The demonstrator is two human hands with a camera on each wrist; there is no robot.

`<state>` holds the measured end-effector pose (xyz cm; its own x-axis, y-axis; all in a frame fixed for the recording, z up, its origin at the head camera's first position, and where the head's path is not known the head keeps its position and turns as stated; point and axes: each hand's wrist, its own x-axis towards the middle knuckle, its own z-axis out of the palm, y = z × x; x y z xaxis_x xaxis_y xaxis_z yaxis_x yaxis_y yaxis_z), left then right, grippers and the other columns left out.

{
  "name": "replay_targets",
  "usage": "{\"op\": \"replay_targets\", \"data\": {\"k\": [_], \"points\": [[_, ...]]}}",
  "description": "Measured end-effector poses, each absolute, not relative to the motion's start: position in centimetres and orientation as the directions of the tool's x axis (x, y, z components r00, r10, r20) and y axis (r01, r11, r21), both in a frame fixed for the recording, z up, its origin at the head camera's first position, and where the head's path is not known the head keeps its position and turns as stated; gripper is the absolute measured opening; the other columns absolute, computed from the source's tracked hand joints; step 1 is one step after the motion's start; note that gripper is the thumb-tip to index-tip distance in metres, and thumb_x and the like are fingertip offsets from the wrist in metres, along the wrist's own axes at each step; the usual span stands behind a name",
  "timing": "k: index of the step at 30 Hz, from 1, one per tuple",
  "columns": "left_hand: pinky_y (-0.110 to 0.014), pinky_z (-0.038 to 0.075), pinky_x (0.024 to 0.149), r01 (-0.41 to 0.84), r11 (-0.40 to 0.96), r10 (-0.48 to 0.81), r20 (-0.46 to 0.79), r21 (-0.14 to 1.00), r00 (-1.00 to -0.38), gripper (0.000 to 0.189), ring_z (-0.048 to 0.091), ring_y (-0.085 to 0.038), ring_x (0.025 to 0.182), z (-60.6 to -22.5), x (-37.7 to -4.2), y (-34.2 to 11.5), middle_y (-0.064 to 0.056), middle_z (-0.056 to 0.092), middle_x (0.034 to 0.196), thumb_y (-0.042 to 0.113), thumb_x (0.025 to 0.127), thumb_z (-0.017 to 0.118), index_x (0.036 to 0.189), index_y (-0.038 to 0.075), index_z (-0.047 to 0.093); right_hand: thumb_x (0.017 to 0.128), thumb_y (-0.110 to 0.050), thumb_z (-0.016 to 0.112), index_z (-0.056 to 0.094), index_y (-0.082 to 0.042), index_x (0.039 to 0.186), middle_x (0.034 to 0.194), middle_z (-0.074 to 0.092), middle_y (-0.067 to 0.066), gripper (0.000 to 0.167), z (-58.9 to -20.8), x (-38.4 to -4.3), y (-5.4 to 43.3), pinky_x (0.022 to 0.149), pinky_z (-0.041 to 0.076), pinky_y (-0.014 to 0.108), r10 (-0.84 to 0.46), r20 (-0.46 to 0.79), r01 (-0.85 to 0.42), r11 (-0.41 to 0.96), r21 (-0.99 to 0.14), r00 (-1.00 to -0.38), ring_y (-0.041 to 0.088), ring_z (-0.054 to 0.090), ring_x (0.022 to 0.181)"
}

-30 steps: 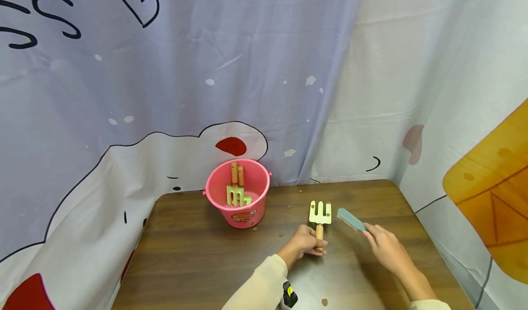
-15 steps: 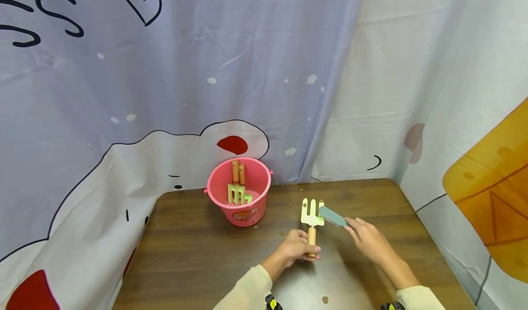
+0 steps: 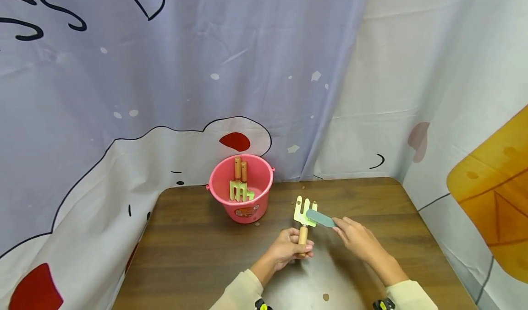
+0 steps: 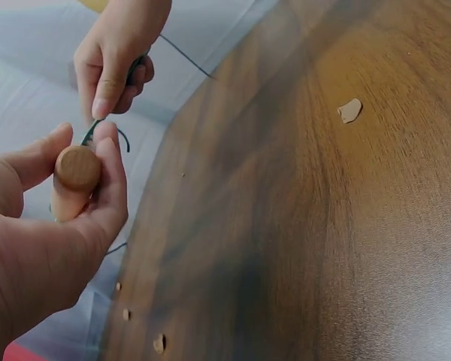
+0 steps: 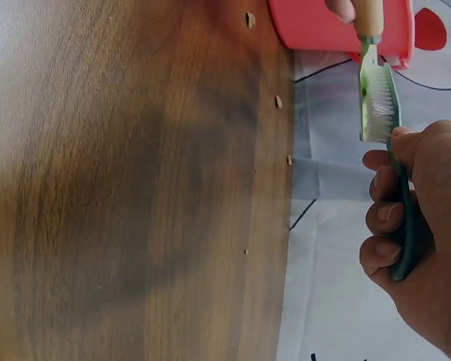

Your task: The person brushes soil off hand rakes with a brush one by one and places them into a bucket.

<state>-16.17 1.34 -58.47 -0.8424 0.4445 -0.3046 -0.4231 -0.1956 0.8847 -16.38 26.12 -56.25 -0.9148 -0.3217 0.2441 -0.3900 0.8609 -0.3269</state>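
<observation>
My left hand grips the wooden handle of a small garden fork, whose pale green tines point away from me. In the left wrist view the round handle end sits between thumb and fingers. My right hand holds a teal brush by its handle, its head laid over the right side of the tines. Seen from the right wrist, the white bristles meet the green metal of the fork. Small brown specks show on the tine tips.
A pink bucket stands at the back left of the wooden table, holding garden tools with wooden handles. Several small brown flakes are scattered about, one flake near the front. Printed curtains hang behind and beside the table.
The brush has moved left from beside the fork onto its tines. The fork and left hand have shifted left, and the fork now tilts a little.
</observation>
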Motion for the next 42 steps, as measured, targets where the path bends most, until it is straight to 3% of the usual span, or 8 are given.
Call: {"op": "replay_targets", "data": {"k": [5, 9, 13, 20, 25, 30, 37, 42], "points": [[-0.026, 0.064, 0.071, -0.448, -0.257, 0.480, -0.289, 0.856, -0.828, 0.048, 0.074, -0.018, 0.075, -58.9, -16.1, 0.9, -0.027, 0.072, 0.112, -0.003, 0.098, 0.062, 0.140, -0.011, 0.041, 0.099, -0.014, 0.069, 0.070, -0.004, 0.125, 0.087, 0.061, -0.004, 0.028, -56.5, -16.4, 25.7, 0.057, 0.043, 0.022, -0.333, 0.257, -0.405, 0.857, -0.319, -0.907, 0.005, 0.044, 0.068], [-0.029, 0.064, 0.079, -0.446, -0.282, 0.497, -0.268, 0.850, -0.825, 0.050, 0.074, -0.019, 0.082, -59.2, -15.9, 0.6, -0.024, 0.073, 0.112, 0.007, 0.106, 0.053, 0.148, -0.014, 0.034, 0.099, -0.014, 0.070, 0.070, -0.003, 0.125, 0.088, 0.061, -0.005, 0.029, -56.5, -16.5, 25.5, 0.057, 0.044, 0.022, -0.332, 0.259, -0.406, 0.855, -0.322, -0.907, 0.004, 0.044, 0.067], [-0.030, 0.063, 0.083, -0.450, -0.289, 0.502, -0.267, 0.845, -0.822, 0.048, 0.074, -0.018, 0.083, -59.1, -15.6, 0.4, -0.025, 0.073, 0.115, 0.011, 0.108, 0.051, 0.146, -0.015, 0.035, 0.099, -0.016, 0.069, 0.070, -0.003, 0.126, 0.088, 0.061, -0.005, 0.030, -56.5, -16.4, 25.5, 0.057, 0.045, 0.022, -0.336, 0.257, -0.408, 0.855, -0.320, -0.906, 0.004, 0.045, 0.067], [-0.022, 0.059, 0.071, -0.446, -0.272, 0.463, -0.291, 0.853, -0.838, 0.046, 0.069, -0.011, 0.074, -59.1, -15.4, 0.3, -0.017, 0.076, 0.105, 0.006, 0.105, 0.054, 0.143, -0.015, 0.039, 0.099, -0.015, 0.069, 0.070, -0.003, 0.126, 0.088, 0.060, -0.005, 0.030, -56.3, -16.5, 25.6, 0.056, 0.044, 0.021, -0.346, 0.259, -0.417, 0.854, -0.310, -0.902, 0.003, 0.044, 0.067], [-0.025, 0.061, 0.075, -0.440, -0.272, 0.443, -0.295, 0.855, -0.847, 0.043, 0.070, -0.013, 0.074, -59.3, -15.4, 0.2, -0.015, 0.077, 0.101, 0.004, 0.103, 0.057, 0.139, -0.014, 0.041, 0.097, -0.014, 0.071, 0.071, -0.004, 0.124, 0.086, 0.060, -0.005, 0.029, -55.5, -16.7, 25.3, 0.055, 0.043, 0.023, -0.346, 0.325, -0.440, 0.853, -0.282, -0.880, 0.004, 0.043, 0.067], [-0.027, 0.063, 0.076, -0.436, -0.271, 0.428, -0.299, 0.858, -0.853, 0.041, 0.071, -0.015, 0.074, -59.4, -15.5, 0.2, -0.013, 0.076, 0.097, 0.003, 0.103, 0.057, 0.138, -0.013, 0.043, 0.099, -0.018, 0.069, 0.071, -0.006, 0.125, 0.087, 0.059, -0.006, 0.029, -54.9, -16.9, 24.1, 0.056, 0.043, 0.022, -0.401, 0.280, -0.473, 0.838, -0.274, -0.872, 0.004, 0.044, 0.067], [-0.027, 0.063, 0.076, -0.422, -0.256, 0.431, -0.287, 0.870, -0.855, 0.049, 0.071, -0.014, 0.074, -59.1, -15.3, 0.1, -0.014, 0.075, 0.099, 0.003, 0.103, 0.058, 0.143, -0.016, 0.039, 0.099, -0.019, 0.070, 0.071, -0.008, 0.125, 0.090, 0.060, -0.006, 0.028, -55.0, -17.2, 23.3, 0.063, 0.053, 0.029, -0.425, 0.258, -0.484, 0.842, -0.240, -0.868, 0.006, 0.052, 0.072], [-0.027, 0.063, 0.076, -0.414, -0.261, 0.438, -0.275, 0.872, -0.856, 0.049, 0.071, -0.014, 0.074, -58.8, -15.3, -0.1, -0.016, 0.075, 0.101, 0.003, 0.103, 0.056, 0.144, -0.018, 0.038, 0.100, -0.019, 0.069, 0.071, -0.009, 0.126, 0.087, 0.058, -0.007, 0.028, -55.6, -17.6, 23.5, 0.059, 0.050, 0.028, -0.412, 0.234, -0.464, 0.852, -0.245, -0.881, 0.006, 0.050, 0.070]]}}
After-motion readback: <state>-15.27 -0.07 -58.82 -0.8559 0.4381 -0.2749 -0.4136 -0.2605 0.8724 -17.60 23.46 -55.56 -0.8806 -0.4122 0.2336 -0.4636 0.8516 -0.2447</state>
